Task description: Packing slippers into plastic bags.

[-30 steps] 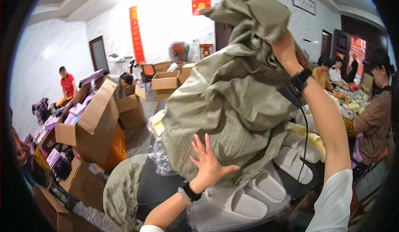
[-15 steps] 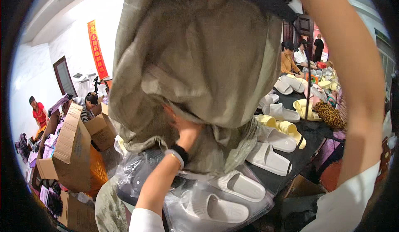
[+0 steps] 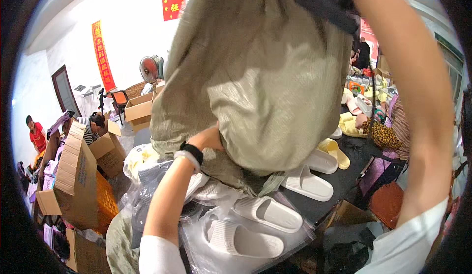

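A large khaki woven sack (image 3: pixel 265 82) hangs in front of me from the top edge of the view. My left hand (image 3: pixel 211 137) touches its lower left side; its fingers are hidden by the folds. A black band and a pale band circle that wrist. On the right, my raised right forearm (image 3: pixel 410 87) reaches past the top edge beside a dark object (image 3: pixel 327 3); the hand itself is out of sight. Below the sack, white slide sandals (image 3: pixel 246 239) lie on clear plastic. Another white slide (image 3: pixel 307 183) rests on the dark table surface (image 3: pixel 356 168).
Yellow slides (image 3: pixel 334 152) lie along the table's right side. At left stand open cardboard boxes (image 3: pixel 76 175), with a person in striped clothing (image 3: pixel 88 129) bending beside one. Another person in red (image 3: pixel 37 134) is farther back. A fan (image 3: pixel 150 69) stands behind.
The sack has shifted right in view and its lower part bulges differently. My left hand has moved slightly, still against it. The view has turned, bringing the fan and a red wall sign into sight.
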Demonstrator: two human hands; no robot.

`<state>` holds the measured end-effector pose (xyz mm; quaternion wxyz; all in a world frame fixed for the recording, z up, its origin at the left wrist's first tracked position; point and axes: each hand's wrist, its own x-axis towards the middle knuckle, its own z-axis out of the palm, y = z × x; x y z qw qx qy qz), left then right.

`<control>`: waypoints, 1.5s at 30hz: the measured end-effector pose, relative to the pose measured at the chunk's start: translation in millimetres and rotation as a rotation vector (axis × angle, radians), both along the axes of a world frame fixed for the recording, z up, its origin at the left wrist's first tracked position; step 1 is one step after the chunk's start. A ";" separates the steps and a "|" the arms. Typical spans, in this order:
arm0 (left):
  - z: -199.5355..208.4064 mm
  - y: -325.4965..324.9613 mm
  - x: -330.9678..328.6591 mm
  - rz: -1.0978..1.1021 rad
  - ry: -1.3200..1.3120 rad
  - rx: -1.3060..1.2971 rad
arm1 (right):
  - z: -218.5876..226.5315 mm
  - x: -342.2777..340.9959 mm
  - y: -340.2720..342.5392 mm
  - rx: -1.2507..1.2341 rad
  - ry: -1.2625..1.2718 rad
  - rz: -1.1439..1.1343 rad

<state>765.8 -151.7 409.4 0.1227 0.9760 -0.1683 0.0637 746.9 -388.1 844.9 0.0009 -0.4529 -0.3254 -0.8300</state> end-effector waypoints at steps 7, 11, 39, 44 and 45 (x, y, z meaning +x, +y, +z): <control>82.4 -52.1 -116.6 0.267 -0.628 -0.242 | -59.5 26.4 -36.4 -0.173 0.461 1.049; 153.1 -33.5 -108.6 0.313 -1.104 -0.273 | -94.7 -65.2 -22.3 -0.690 0.918 1.251; 362.7 111.0 -32.4 0.011 -1.153 -1.020 | -392.0 13.1 -87.5 0.113 1.358 0.563; 417.3 118.7 -76.5 0.374 -1.549 0.253 | -442.1 0.6 -20.5 -0.055 1.190 0.444; 388.9 107.0 -58.4 0.351 -1.531 0.200 | -437.3 27.3 -12.1 -0.043 1.210 0.389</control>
